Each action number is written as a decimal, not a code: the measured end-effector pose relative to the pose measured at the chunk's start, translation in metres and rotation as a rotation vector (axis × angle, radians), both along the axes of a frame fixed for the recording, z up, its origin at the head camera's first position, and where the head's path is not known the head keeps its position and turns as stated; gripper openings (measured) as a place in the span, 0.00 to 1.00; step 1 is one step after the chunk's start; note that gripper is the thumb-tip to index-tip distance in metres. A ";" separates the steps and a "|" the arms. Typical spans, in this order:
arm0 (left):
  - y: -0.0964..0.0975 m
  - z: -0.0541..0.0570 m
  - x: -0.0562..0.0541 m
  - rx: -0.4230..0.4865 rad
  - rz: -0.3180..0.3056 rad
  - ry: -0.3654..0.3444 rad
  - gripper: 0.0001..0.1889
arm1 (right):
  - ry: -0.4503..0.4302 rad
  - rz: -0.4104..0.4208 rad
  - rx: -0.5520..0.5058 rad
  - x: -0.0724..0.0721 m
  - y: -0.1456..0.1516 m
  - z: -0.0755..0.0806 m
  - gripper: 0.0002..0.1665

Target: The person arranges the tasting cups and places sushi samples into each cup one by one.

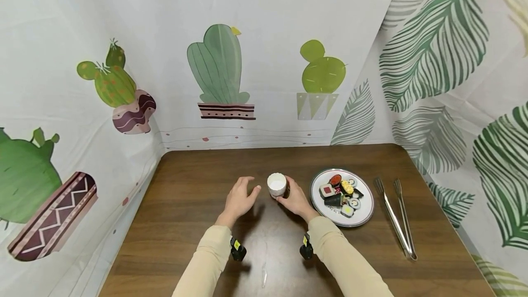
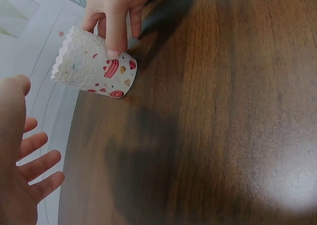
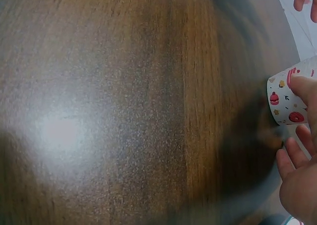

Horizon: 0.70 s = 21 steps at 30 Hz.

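Cream sleeves [image 1: 202, 265] cover both forearms at the near side of the table [image 1: 156, 233]; a black wrist unit [image 1: 238, 251] sits at the inner side of each cuff. Beyond the cuffs, the hands stand as follows, seen from my place in the room.

Left hand [image 1: 239, 200]: fingers extended and spaced, thumb apart and directed toward the cup [image 1: 277, 186]; nothing held. Right hand [image 1: 298, 200]: thumb on the cup's near side, fingers round its right side; cup held. Grip force cannot be read.

Controlling relation: the cup lies between the hands, left of the right hand and right of the left hand. Long axis: near vertical, scalloped mouth up, printed wall facing the person. Nearer hand: right, in contact. The left hand is separated from the cup by a gap. In my judgement, control of the cup rests with the right hand alone; the left must cross that gap to the right to assist. Base contact with the tabletop cannot be confirmed.

Right of the right hand: plate [image 1: 369, 203], bearing sushi pieces [image 1: 333, 200]. Farther right: metal tongs [image 1: 394, 221], arms spread, tips toward the far edge. Farthest: cactus-printed backdrop [image 1: 268, 8].
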<state>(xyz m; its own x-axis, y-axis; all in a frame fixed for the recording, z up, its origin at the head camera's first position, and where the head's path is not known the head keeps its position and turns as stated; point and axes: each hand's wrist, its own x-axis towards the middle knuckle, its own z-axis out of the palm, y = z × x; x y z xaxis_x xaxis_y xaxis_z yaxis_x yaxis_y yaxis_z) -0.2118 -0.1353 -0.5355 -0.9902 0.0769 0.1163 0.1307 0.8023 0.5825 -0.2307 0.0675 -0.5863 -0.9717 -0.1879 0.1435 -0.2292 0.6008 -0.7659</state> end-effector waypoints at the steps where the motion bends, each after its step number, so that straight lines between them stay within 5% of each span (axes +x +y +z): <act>1: 0.000 0.000 0.000 0.004 0.000 0.001 0.24 | 0.003 -0.001 -0.003 0.000 0.000 0.000 0.46; 21: 0.004 0.000 -0.001 0.000 -0.004 0.014 0.22 | 0.071 -0.017 -0.011 -0.004 -0.010 -0.008 0.40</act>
<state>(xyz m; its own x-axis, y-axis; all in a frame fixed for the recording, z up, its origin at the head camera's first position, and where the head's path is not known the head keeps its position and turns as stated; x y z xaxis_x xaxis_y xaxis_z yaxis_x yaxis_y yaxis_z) -0.2124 -0.1310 -0.5352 -0.9881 0.0811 0.1304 0.1424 0.8018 0.5803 -0.2345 0.0571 -0.5945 -0.9619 -0.1699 0.2140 -0.2732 0.5969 -0.7543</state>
